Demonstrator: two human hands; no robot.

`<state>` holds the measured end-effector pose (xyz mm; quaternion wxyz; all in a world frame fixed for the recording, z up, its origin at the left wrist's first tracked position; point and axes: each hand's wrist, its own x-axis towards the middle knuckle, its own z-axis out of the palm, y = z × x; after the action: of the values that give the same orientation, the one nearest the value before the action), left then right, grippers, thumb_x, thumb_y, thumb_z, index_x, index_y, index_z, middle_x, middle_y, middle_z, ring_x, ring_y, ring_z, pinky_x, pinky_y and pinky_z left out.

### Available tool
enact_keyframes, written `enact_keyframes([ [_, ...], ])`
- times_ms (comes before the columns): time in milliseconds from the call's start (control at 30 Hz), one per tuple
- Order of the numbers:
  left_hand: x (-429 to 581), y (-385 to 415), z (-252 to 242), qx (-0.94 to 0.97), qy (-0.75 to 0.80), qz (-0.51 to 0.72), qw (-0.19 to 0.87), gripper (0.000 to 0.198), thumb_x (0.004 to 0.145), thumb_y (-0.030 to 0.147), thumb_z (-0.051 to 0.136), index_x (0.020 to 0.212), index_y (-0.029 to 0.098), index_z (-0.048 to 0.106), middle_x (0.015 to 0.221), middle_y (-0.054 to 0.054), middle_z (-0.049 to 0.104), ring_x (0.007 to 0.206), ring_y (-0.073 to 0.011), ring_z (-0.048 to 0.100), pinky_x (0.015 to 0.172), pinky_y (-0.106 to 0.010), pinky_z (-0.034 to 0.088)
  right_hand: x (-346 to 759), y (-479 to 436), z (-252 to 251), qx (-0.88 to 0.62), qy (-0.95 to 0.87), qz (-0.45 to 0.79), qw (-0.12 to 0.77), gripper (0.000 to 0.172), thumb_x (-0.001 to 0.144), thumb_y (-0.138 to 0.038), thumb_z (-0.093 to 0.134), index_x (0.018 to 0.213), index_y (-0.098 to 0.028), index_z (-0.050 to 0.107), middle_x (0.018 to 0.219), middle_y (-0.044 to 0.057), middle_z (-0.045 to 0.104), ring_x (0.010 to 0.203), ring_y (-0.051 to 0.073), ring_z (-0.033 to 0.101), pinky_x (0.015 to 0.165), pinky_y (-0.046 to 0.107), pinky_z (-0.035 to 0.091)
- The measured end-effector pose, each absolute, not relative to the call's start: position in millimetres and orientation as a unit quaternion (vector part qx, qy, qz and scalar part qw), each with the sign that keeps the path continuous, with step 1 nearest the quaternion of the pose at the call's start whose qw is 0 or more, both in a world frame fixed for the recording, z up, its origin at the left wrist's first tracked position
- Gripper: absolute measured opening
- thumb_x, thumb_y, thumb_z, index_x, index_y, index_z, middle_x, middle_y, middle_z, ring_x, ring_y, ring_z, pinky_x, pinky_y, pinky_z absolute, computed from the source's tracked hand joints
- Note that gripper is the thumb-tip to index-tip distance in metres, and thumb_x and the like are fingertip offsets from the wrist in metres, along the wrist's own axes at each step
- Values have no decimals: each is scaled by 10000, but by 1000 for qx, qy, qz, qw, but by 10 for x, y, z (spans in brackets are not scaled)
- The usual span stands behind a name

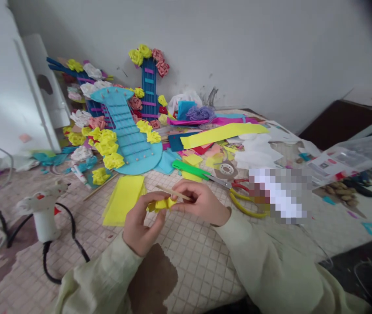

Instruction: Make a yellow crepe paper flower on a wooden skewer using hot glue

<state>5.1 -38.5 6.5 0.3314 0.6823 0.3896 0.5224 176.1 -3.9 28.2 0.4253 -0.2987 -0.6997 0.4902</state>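
My left hand (142,226) pinches a small rolled piece of yellow felt (161,204) just above the table. My right hand (201,203) grips the same yellow piece from the right, and a thin wooden stick (169,191) lies across its fingers, pointing up and left. Both hands have their fingers closed. A flat stack of yellow felt sheets (123,198) lies just left of the hands on the tiled table cover (192,261).
A white glue gun (43,211) with a black cord stands at the left. Blue felt stands (127,131) with yellow, pink and white felt flowers fill the back. Scissors (218,179), pliers (246,205), felt scraps and papers lie to the right. A brown stain (153,279) marks the cover near me.
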Motion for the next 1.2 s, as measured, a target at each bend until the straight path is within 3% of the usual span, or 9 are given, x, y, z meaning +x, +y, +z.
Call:
enact_keyframes([
  [133,43,-413,96,723,343,530,279,336,687,3,503,966,188,476,1013,-82,537,967,-218,507,818,-378,414,1761,-79,319,-268,-712,472,446,147,639,-185,681,734,-172,571,797,1,548,518,54,370,452,209,289],
  [333,56,-429,112,728,313,536,290,338,696,-1,483,984,177,469,1005,-90,533,968,-229,506,797,-390,422,1749,-120,366,-272,-720,449,454,151,612,-198,705,683,-164,577,768,6,570,539,64,421,452,206,314],
  [567,86,-456,139,676,310,538,396,210,778,91,448,959,197,450,964,-65,524,930,-187,510,795,-334,415,1771,-116,380,-257,-733,444,446,170,604,-201,710,654,-155,554,763,5,555,539,61,419,464,202,333],
  [767,114,-428,181,603,359,508,500,172,745,220,540,909,193,497,831,-30,511,736,-137,500,604,-229,418,1761,-118,332,-273,-709,494,422,156,631,-200,678,655,-156,530,715,-11,542,482,43,325,421,197,269],
  [933,108,-419,183,534,383,527,538,222,710,241,556,929,204,554,837,-17,524,755,-142,488,610,-222,412,1747,-101,303,-279,-682,527,423,187,635,-243,672,635,-159,505,772,5,561,483,39,345,419,194,278],
  [1067,120,-424,231,515,439,497,544,171,709,178,505,866,193,570,757,9,555,637,-108,487,565,-208,400,1747,-92,276,-306,-660,551,408,221,641,-298,661,639,-164,486,768,5,554,485,40,366,408,187,279],
  [1200,135,-397,240,500,458,458,575,156,647,140,511,794,166,556,655,31,529,562,-94,469,527,-207,379,1743,-93,236,-331,-662,559,374,229,646,-297,663,664,-162,478,636,-36,485,440,26,295,384,178,218],
])
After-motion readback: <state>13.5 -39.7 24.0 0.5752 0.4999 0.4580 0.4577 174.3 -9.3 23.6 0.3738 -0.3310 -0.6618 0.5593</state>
